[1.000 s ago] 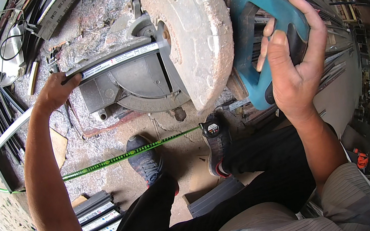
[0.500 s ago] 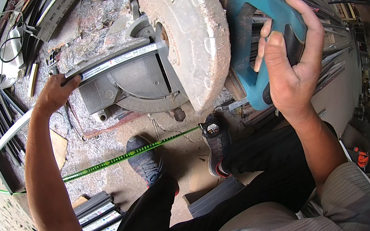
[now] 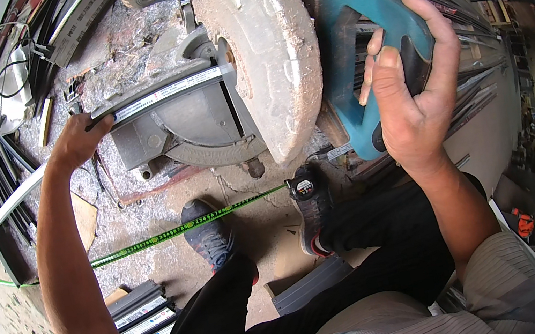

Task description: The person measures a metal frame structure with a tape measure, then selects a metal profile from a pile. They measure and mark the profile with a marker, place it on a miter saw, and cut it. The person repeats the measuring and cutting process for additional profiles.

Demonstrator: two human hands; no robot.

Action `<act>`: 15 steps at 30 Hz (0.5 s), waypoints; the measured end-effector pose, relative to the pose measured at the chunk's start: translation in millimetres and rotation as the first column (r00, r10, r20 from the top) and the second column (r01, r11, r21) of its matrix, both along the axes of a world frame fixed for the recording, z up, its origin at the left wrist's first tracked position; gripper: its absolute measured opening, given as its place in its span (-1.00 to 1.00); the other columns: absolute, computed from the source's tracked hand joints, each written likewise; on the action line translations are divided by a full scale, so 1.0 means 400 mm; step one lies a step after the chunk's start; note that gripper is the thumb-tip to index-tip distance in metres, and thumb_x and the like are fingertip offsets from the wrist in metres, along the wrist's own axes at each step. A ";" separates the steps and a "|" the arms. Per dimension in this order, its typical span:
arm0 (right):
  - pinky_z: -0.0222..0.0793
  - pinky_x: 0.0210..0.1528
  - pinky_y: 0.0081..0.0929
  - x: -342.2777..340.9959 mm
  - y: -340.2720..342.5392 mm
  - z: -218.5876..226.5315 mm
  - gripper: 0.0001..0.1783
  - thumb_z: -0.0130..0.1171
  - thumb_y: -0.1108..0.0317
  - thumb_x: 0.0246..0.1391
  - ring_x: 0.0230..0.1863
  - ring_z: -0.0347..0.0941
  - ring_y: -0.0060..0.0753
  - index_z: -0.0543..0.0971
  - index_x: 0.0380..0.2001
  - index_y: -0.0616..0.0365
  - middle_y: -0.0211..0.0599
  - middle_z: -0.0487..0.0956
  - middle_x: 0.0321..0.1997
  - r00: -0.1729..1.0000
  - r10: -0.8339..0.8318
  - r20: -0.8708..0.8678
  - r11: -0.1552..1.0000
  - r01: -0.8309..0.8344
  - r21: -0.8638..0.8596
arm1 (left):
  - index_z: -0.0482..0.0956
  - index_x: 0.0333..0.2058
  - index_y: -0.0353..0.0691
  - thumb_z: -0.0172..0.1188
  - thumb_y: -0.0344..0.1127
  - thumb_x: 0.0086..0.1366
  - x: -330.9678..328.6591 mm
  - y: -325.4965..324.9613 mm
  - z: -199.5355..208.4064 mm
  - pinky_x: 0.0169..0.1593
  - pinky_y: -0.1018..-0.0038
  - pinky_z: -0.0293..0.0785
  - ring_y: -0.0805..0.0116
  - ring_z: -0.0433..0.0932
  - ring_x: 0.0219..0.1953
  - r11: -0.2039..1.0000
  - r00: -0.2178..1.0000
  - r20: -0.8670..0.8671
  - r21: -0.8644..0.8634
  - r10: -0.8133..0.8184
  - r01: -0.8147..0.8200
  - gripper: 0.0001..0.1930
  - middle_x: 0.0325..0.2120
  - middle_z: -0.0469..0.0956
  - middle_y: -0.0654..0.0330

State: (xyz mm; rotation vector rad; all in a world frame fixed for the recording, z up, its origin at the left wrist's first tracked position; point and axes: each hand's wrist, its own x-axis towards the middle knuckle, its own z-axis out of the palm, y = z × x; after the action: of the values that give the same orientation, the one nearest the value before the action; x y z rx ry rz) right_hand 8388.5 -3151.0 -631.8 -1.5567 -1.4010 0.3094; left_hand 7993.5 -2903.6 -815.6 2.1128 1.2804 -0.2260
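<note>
The left hand [image 3: 75, 139] presses a long metal strip [image 3: 163, 94] flat on the base of the dusty chop saw [image 3: 262, 47] on the floor, while the right hand [image 3: 413, 107] wraps the blue handle [image 3: 357, 24], so the cut looks ready and the next move needs a slow, steady pull down.

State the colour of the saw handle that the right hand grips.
Teal blue saw handle, gripped by the right hand; head view.

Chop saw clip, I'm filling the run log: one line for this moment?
left hand: holds metal strip on saw base | right hand: grips teal saw handle | tape measure: extended on floor
</note>
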 end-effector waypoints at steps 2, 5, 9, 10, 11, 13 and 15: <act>0.47 0.07 -0.54 -0.002 0.000 -0.001 -0.44 0.13 0.54 0.35 -0.06 0.46 -0.56 0.29 0.36 0.32 -0.23 0.45 0.11 1.000 -0.006 -0.012 1.000 0.006 -0.001 | 0.64 -0.46 -0.44 0.16 0.31 0.43 -0.001 0.005 0.001 -0.33 0.16 0.45 0.25 0.51 -0.53 1.000 1.000 -0.016 -0.011 -0.015 0.015 -0.26 -0.63 0.56 0.04; 0.47 0.07 -0.53 -0.004 0.000 -0.010 -0.44 0.13 0.54 0.35 -0.05 0.46 -0.55 0.29 0.36 0.32 -0.22 0.46 0.11 0.999 0.003 -0.035 1.000 -0.003 0.014 | 0.64 -0.46 -0.44 0.17 0.31 0.42 -0.009 0.008 -0.001 -0.33 0.17 0.44 0.27 0.50 -0.52 1.000 0.999 -0.028 0.000 -0.020 0.020 -0.27 -0.63 0.55 0.05; 0.47 0.09 -0.51 -0.011 -0.003 -0.007 -0.43 0.13 0.56 0.33 -0.03 0.46 -0.51 0.29 0.36 0.32 -0.21 0.44 0.13 0.999 -0.023 -0.034 1.000 0.023 0.003 | 0.62 -0.44 -0.44 0.17 0.30 0.43 -0.012 0.006 -0.005 -0.33 0.17 0.42 0.28 0.47 -0.51 1.000 1.000 -0.026 -0.011 -0.002 0.002 -0.28 -0.63 0.52 0.07; 0.46 0.10 -0.50 -0.009 -0.006 -0.008 -0.43 0.14 0.56 0.32 -0.02 0.46 -0.50 0.29 0.36 0.33 -0.20 0.44 0.14 0.999 -0.032 -0.018 0.999 0.032 0.006 | 0.61 -0.43 -0.44 0.18 0.30 0.43 -0.015 0.007 -0.007 -0.33 0.17 0.42 0.29 0.46 -0.51 1.000 1.000 -0.015 -0.012 0.002 -0.002 -0.28 -0.63 0.52 0.07; 0.46 0.10 -0.50 -0.008 -0.007 -0.007 -0.43 0.14 0.57 0.31 0.00 0.45 -0.49 0.30 0.36 0.33 -0.18 0.43 0.15 0.999 -0.036 -0.006 0.999 0.036 0.004 | 0.60 -0.41 -0.44 0.18 0.29 0.44 -0.011 0.008 -0.006 -0.32 0.17 0.42 0.28 0.46 -0.49 1.000 1.000 -0.020 -0.018 -0.003 0.003 -0.29 -0.61 0.53 0.04; 0.46 0.11 -0.48 -0.009 -0.008 -0.008 -0.42 0.14 0.58 0.30 0.02 0.45 -0.46 0.30 0.36 0.34 -0.15 0.42 0.18 0.998 -0.049 0.025 0.999 0.049 0.001 | 0.60 -0.40 -0.45 0.18 0.29 0.43 -0.014 0.016 -0.007 -0.31 0.16 0.43 0.25 0.48 -0.48 0.999 0.999 -0.016 -0.033 -0.032 0.031 -0.29 -0.59 0.54 0.00; 0.46 0.13 -0.47 -0.008 -0.009 -0.014 -0.41 0.14 0.59 0.29 0.03 0.46 -0.43 0.30 0.36 0.34 -0.13 0.42 0.19 0.999 -0.041 0.020 0.999 0.041 0.005 | 0.60 -0.52 -0.45 0.21 0.25 0.41 -0.011 0.003 -0.006 -0.37 0.14 0.41 0.23 0.47 -0.57 0.998 0.997 0.063 0.060 -0.034 0.030 -0.29 -0.68 0.51 0.05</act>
State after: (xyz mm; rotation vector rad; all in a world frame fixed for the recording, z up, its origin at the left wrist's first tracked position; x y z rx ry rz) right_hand 8385.3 -3154.6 -637.4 -1.5865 -1.3824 0.2661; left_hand 7989.3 -2902.4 -818.2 2.1739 1.2300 -0.1344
